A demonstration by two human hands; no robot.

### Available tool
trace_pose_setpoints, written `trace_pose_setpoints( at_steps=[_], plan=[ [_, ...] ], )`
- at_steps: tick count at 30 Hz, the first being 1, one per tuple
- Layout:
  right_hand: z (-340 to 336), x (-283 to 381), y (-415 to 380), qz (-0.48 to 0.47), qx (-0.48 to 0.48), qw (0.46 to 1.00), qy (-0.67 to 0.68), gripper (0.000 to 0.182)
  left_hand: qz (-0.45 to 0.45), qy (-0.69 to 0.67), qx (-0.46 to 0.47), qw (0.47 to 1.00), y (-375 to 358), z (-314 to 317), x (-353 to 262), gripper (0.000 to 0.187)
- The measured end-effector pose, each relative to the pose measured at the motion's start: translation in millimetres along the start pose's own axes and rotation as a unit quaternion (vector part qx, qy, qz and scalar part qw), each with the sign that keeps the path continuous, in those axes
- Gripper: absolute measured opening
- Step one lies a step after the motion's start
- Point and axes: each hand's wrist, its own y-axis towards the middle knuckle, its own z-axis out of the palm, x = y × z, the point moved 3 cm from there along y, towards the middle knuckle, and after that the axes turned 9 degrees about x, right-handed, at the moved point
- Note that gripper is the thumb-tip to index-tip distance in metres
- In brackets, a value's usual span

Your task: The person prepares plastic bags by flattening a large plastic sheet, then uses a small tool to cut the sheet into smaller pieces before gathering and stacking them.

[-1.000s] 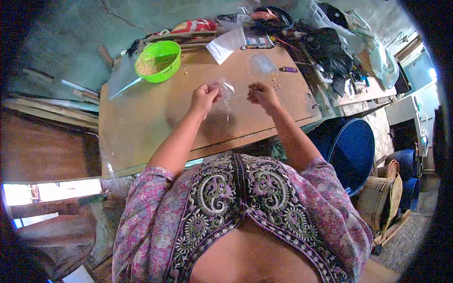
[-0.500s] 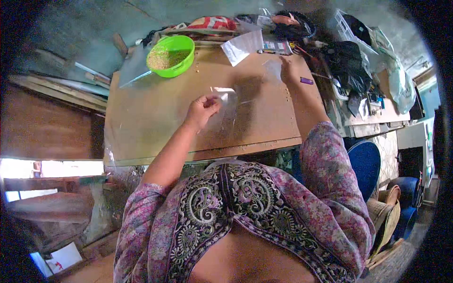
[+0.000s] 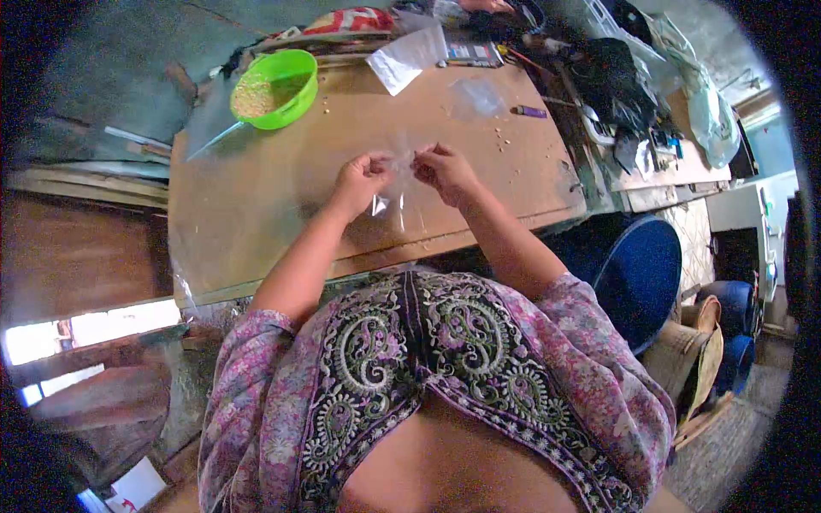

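Observation:
A clear plastic bag (image 3: 389,203) hangs between my two hands over the wooden table (image 3: 282,231). My left hand (image 3: 365,184) pinches its upper left side, fingers closed. At the upper right side, my right hand (image 3: 443,173) pinches the same bag with fingers bent in. The bag's outline is hard to see apart from a few bright glints. Beyond my left hand stands a bright green bowl (image 3: 299,101) with pale grains or nuts (image 3: 254,96) in it. Past my right hand lies another clear plastic piece (image 3: 479,97), flat on the table.
A purple lighter-like object (image 3: 529,111) lies near the table's right side, with several loose kernels (image 3: 505,144) around. A white sheet or packet (image 3: 402,61) rests at the back. Black plastic bags (image 3: 611,90) crowd the right. A blue barrel (image 3: 646,274) stands beside the table.
My right hand has come back from the table's far right to the bag in front of me. Both hands now grip it. The view has shifted slightly.

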Motion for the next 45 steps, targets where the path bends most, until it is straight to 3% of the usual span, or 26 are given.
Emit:
trace_pose_setpoints(
  at_steps=[3,5,6,8,9,11,12,14,15,16,17,18,19,20,21,23,24,26,28,29,30,36,45],
  plan=[
    [-16,20,-8,-0.035,-0.064,0.996,-0.050,0.013,-0.002,-0.055,0.018,0.998,5,4,4,0.020],
    [-42,47,-14,-0.126,-0.076,0.963,-0.226,0.012,-0.032,-0.014,0.059,0.998,10,-7,18,0.022],
    [-57,56,-16,-0.128,-0.083,0.962,-0.228,0.012,-0.025,0.142,0.064,0.988,18,-22,41,0.022],
    [-74,62,-16,-0.037,0.000,0.890,-0.454,0.015,-0.058,0.153,0.109,0.980,13,-41,35,0.024],
    [-71,66,-21,-0.036,-0.004,0.890,-0.455,0.015,-0.095,0.167,0.148,0.970,10,-48,36,0.025],
    [-53,64,-29,0.103,0.115,0.907,-0.391,0.021,-0.096,0.173,0.180,0.964,10,-63,40,0.027],
    [-51,62,-26,0.104,0.113,0.908,-0.390,0.021,-0.097,0.181,0.209,0.956,10,-68,42,0.028],
    [-51,54,-16,0.227,0.152,0.867,-0.416,0.024,-0.099,0.217,0.229,0.944,13,-77,45,0.031],
    [-62,46,-4,0.227,0.150,0.868,-0.415,0.024,-0.103,0.252,0.249,0.929,14,-78,47,0.033],
    [-79,32,15,0.181,0.161,0.795,-0.557,0.027,-0.103,0.252,0.251,0.929,13,-75,46,0.033],
    [-87,25,25,0.130,0.168,0.699,-0.683,0.030,-0.124,0.348,0.205,0.906,12,-75,44,0.035],
    [-88,22,26,0.130,0.167,0.700,-0.682,0.030,-0.142,0.439,0.157,0.873,10,-74,41,0.037],
    [-87,26,28,0.064,0.105,0.712,-0.691,0.033,-0.142,0.440,0.158,0.872,3,-64,32,0.037],
    [-87,30,29,-0.002,0.043,0.718,-0.695,0.036,-0.076,0.542,0.053,0.836,-2,-55,15,0.039],
    [-83,33,23,-0.001,0.042,0.719,-0.694,0.036,-0.007,0.628,-0.053,0.776,-6,-45,1,0.041],
    [-60,52,-4,-0.180,-0.121,0.523,-0.824,0.039,0.012,0.600,-0.033,0.800,2,-25,2,0.043],
    [-59,46,-13,-0.178,-0.121,0.524,-0.824,0.039,0.031,0.569,-0.015,0.822,6,-13,4,0.046],
    [-65,39,-34,-0.168,-0.223,0.608,-0.744,0.038,0.065,0.559,0.025,0.827,15,13,4,0.046],
    [-72,0,-51,-0.147,-0.172,0.646,-0.729,0.038,0.101,0.548,0.066,0.827,24,38,4,0.046],
    [-60,-14,-64,-0.090,-0.181,0.631,-0.749,0.040,0.104,0.554,0.076,0.823,28,50,5,0.046],
    [-48,-24,-77,-0.094,-0.176,0.570,-0.798,0.045,0.107,0.558,0.085,0.818,33,58,7,0.045],
    [-45,-23,-91,-0.074,-0.170,0.581,-0.793,0.048,0.154,0.611,0.113,0.768,60,79,30,0.046],
    [-71,3,-76,-0.118,-0.122,0.603,-0.779,0.038,0.108,0.588,0.022,0.801,53,86,35,0.044]
  ],
)
